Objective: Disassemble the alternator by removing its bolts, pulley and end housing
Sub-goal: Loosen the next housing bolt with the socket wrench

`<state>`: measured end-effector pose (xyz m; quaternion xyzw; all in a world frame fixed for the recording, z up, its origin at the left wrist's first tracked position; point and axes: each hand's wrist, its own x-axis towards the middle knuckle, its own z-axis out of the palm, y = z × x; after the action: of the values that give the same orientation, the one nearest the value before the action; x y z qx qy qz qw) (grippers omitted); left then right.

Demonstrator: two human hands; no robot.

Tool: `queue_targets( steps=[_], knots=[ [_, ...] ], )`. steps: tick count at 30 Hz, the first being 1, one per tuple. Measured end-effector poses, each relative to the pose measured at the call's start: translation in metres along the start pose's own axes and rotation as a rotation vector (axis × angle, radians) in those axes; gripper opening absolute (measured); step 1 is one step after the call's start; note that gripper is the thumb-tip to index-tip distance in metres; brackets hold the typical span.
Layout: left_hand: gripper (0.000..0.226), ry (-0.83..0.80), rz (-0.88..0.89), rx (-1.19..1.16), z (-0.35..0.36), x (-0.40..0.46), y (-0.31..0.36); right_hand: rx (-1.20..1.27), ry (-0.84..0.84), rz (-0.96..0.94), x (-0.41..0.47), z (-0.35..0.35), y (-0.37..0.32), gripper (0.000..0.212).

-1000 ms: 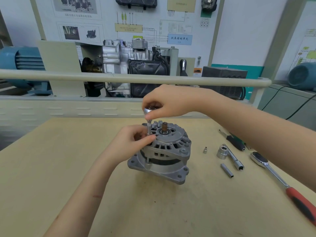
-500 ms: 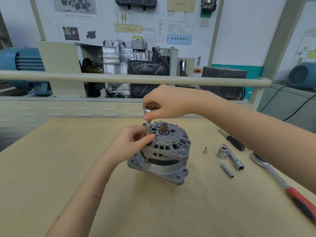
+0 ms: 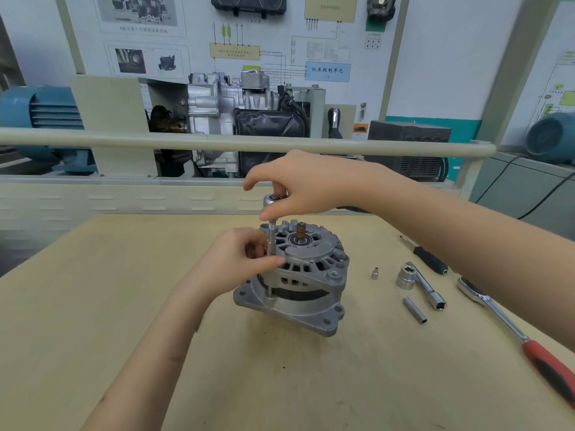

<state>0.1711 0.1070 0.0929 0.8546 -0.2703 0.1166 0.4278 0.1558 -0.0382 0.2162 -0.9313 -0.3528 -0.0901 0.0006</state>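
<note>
The pale wooden worktop (image 3: 93, 306) carries everything, and the alternator (image 3: 298, 275) stands near its middle, a little toward the far edge, resting on its wide mounting flange with the brown shaft stub (image 3: 301, 232) pointing up out of the finned end housing (image 3: 311, 259). Toward the right edge lies a long ratchet handle (image 3: 504, 325) with a red and black grip, running diagonally down to the near right corner. Between it and the alternator lie, well apart from the alternator, an extension bar with a large socket (image 3: 418, 283), a black-handled tool (image 3: 431, 259) beyond that, a slim deep socket (image 3: 414, 310), and a very small socket (image 3: 375, 273).

The right hand (image 3: 308, 185) reaches in from the right and pinches between thumb and fingertips the chromed head of a slender upright driver (image 3: 271, 225) (its forefinger is lifted clear above). The driver stands vertical at the alternator's far left rim, its lower end over a through bolt (image 3: 270, 286) whose shank shows in the gap in the housing below. The left hand (image 3: 239, 259) comes from the near left, fingers curled round the driver's lower shaft, thumb lying against the end housing.
</note>
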Motion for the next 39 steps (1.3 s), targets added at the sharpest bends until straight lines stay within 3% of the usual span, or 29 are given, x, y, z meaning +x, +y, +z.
queue_targets(
  steps=[10, 17, 25, 31, 39],
  knots=[
    [0.034, -0.041, 0.049, 0.287, -0.003, 0.001, 0.001, -0.014, 0.011, -0.015, 0.004, 0.003, 0.004, 0.038],
    [0.034, -0.011, 0.070, 0.268, -0.002, 0.001, 0.000, 0.040, 0.058, 0.001, -0.002, 0.009, 0.009, 0.036],
    [0.032, 0.046, 0.097, 0.222, 0.000, 0.000, -0.001, -0.016, -0.038, -0.010, -0.005, 0.006, 0.011, 0.031],
    [0.036, 0.078, 0.052, 0.232, 0.002, 0.001, -0.002, -0.224, -0.026, 0.063, 0.008, 0.008, 0.011, 0.059],
    [0.027, -0.022, 0.016, 0.121, -0.005, 0.001, -0.004, -0.023, -0.101, -0.010, 0.003, 0.001, 0.014, 0.033]
  ],
)
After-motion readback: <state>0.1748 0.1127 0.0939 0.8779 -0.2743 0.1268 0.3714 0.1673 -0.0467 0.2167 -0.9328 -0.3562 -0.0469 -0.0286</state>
